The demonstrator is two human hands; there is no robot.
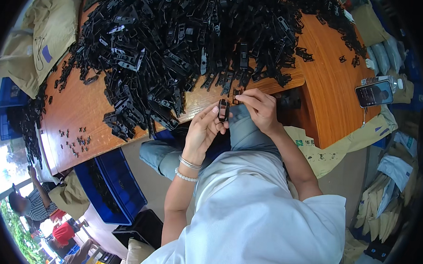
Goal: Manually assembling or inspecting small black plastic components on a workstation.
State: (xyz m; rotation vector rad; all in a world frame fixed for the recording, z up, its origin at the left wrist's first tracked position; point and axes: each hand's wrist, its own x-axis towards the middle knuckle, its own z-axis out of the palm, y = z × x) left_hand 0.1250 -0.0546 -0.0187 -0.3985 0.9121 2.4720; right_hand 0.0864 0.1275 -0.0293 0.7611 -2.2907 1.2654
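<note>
My left hand [201, 135], with bracelets at the wrist, is closed on a small black oblong plastic frame [223, 111] and holds it upright in front of the table edge. Just to the right, my right hand [263, 111] pinches a smaller black plastic part [237, 94] between thumb and fingertips. The two pieces are close together; whether they touch I cannot tell. Beyond both hands a large heap of black plastic parts [177, 55] covers the wooden table [75, 112].
Small black pieces [79, 140] lie scattered at the table's left. A phone [374, 94] and a clear bottle [396, 84] are at the right. An open drawer [304, 115] sits beside my right arm. Left of me stands a blue bin [128, 189]; other people are in the far lower left.
</note>
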